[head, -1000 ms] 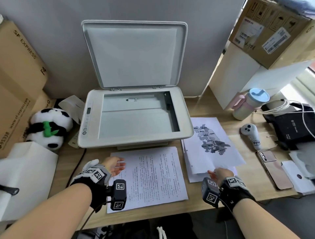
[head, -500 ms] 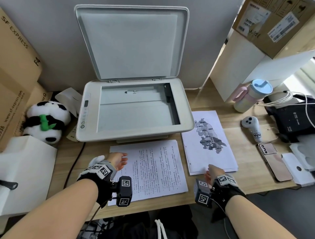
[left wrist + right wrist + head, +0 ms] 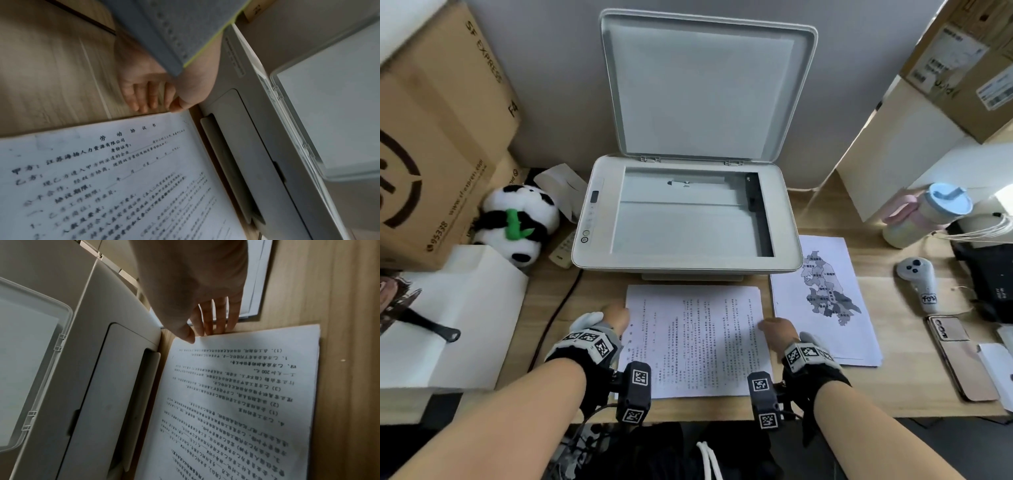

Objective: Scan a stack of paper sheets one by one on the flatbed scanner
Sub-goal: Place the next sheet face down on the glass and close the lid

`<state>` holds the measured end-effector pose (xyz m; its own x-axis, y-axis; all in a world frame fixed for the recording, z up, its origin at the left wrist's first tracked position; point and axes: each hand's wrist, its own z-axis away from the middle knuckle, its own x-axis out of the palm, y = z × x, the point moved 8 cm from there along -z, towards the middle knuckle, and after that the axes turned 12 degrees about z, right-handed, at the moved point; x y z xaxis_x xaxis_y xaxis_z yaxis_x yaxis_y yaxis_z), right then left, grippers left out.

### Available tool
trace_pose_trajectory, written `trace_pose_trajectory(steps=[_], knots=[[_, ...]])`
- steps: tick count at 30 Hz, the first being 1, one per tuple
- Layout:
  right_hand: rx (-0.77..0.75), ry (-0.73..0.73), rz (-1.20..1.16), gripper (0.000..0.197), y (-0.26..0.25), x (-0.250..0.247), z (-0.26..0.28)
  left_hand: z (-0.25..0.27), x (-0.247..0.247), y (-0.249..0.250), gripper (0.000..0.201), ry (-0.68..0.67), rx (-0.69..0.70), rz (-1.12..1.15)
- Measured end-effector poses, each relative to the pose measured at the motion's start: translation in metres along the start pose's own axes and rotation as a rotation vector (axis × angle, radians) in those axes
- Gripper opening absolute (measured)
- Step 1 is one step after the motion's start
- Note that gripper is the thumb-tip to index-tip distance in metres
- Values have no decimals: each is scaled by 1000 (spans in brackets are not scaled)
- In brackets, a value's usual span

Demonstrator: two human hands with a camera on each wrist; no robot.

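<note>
Both hands bracket the stack of text sheets [image 3: 697, 339] lying on the desk just before the scanner: the left hand [image 3: 616, 317] at its left edge with relaxed fingers holding nothing, the right hand [image 3: 777, 327] with fingertips [image 3: 211, 331] at its right edge, thumb on top. It looks like the pick-up step; next, peeling one sheet free for the bare glass [image 3: 688, 219] under the raised lid [image 3: 705, 89]. The top page is printed in Chinese, and the carton [image 3: 441, 113] reads "SF EXPRESS".

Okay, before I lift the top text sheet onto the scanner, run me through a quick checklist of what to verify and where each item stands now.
1. Scanner lid raised: ok.
2. Scanner glass free of paper: ok.
3. Left hand at the left edge of the text stack: ok.
4. Right hand at the stack's right edge: ok.
5. Only one sheet separated: cannot tell.
6. Map stack lies apart from the lift path: ok.
</note>
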<state>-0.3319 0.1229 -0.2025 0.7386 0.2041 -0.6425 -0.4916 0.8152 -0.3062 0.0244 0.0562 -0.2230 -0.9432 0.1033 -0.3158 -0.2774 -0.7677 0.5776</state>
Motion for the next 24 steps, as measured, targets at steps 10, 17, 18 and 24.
trace_pose_trajectory(steps=[10,17,18,24], knots=[[-60,8,-72,11,-2,-6,-3,-8,0,-7,38,14,-32,-11],[-199,-51,-191,16,-5,2,2,-5,-4,-2,37,24,-36,-71],[-198,-41,-226,19,-4,1,4,-4,-7,-1,36,21,-32,-81],[-119,-5,-579,27,9,-13,6,15,-11,24,42,-16,94,-43]])
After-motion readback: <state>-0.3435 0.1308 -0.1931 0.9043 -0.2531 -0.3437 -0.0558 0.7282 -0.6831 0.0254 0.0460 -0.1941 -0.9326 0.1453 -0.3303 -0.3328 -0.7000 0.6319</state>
